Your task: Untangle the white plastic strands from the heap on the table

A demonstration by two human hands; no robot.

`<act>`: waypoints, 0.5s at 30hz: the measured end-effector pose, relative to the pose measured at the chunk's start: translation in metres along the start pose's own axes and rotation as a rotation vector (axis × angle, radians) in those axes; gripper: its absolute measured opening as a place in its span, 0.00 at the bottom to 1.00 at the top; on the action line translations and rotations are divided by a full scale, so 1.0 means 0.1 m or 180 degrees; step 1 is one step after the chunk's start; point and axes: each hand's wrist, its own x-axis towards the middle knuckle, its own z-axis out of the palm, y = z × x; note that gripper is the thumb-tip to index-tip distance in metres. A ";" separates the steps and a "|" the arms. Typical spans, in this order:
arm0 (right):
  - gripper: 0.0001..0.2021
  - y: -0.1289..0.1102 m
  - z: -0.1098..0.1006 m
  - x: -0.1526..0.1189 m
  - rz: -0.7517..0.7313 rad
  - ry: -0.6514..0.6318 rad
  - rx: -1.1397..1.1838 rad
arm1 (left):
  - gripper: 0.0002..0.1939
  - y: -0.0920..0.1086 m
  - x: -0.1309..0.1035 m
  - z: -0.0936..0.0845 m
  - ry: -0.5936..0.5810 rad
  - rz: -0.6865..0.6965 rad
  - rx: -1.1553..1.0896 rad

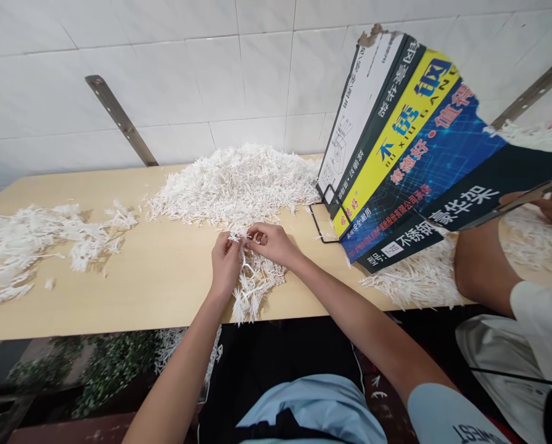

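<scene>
At the near edge of the wooden table (132, 277), right in front of me, lies a small bunch of white plastic sprigs (252, 287), spilling towards the table's rim. My left hand (226, 262) is closed over its upper end, fingers curled down onto the sprigs. My right hand (272, 243) meets it from the other side, thumb and fingertips pinched on a thin white piece at the top of the same bunch. The two hands nearly touch each other there.

Just behind my hands rises the big heap of white sprigs (238, 182), piled against the tiled wall (187, 74). A looser scatter of the same white pieces (30, 246) stretches along the left part of the table, well apart from my hands. A slanted metal bracket (121, 120) runs down the wall to the tabletop on that side.

To my right a printed cardboard box (414, 154), blue, yellow and dark green with large lettering, leans tilted over the table, near a thin black wire stand (319, 225). More white sprigs (419, 277) lie under and beside it. Another person's arm (481, 265) rests on the table there, in a white sleeve; I cannot tell what their hand at the far right edge is holding. Below the table edge I see green foliage (104, 364) on the floor side.
</scene>
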 end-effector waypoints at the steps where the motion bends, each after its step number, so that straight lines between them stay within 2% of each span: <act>1: 0.06 -0.01 0.00 0.00 -0.0057 -0.0014 -0.0036 | 0.09 -0.02 0.02 -0.01 0.0015 -0.0032 -0.0066; 5: 0.06 -0.04 -0.02 -0.03 -0.0161 -0.0148 -0.0171 | 0.08 -0.06 0.05 -0.03 0.0031 -0.0263 -0.0330; 11: 0.17 -0.06 -0.03 -0.01 0.0066 -0.0091 -0.0156 | 0.11 -0.08 0.05 -0.05 -0.0153 -0.0167 -0.0106; 15: 0.17 -0.02 -0.03 0.01 0.0424 -0.0003 0.0534 | 0.14 -0.14 0.09 -0.04 -0.0264 -0.0229 -0.0285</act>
